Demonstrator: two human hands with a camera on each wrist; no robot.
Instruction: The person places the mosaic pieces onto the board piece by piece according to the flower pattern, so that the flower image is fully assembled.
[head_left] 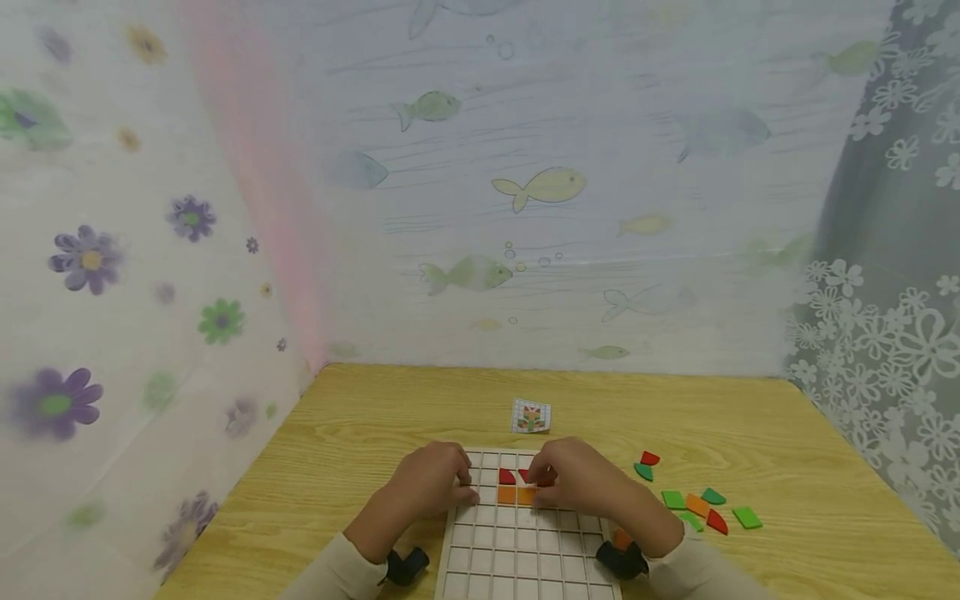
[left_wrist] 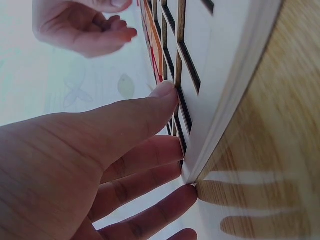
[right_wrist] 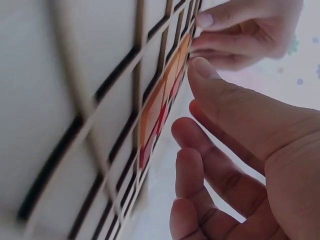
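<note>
A pale wooden grid board point(head_left: 480, 537) lies on the table before me. Two orange squares point(head_left: 507, 495) sit side by side in its cells, with red curved pieces point(head_left: 507, 476) in the row beyond. My left hand point(head_left: 433, 479) rests at the board's left edge, its thumb point(left_wrist: 164, 90) on the grid and its fingers loosely spread along the rim. Over the coloured pieces is my right hand point(head_left: 573, 479), partly covering the red ones. In the right wrist view its thumb point(right_wrist: 205, 70) and fingers are bent loosely, with a gap between them and no piece held.
Right of the board lie loose green squares point(head_left: 747, 517), an orange square point(head_left: 697, 505), and red point(head_left: 717, 522) and dark green point(head_left: 713, 497) curved pieces. Beyond the board stands a small pattern card point(head_left: 531, 417). A fish-print curtain point(head_left: 555, 317) hangs behind the table.
</note>
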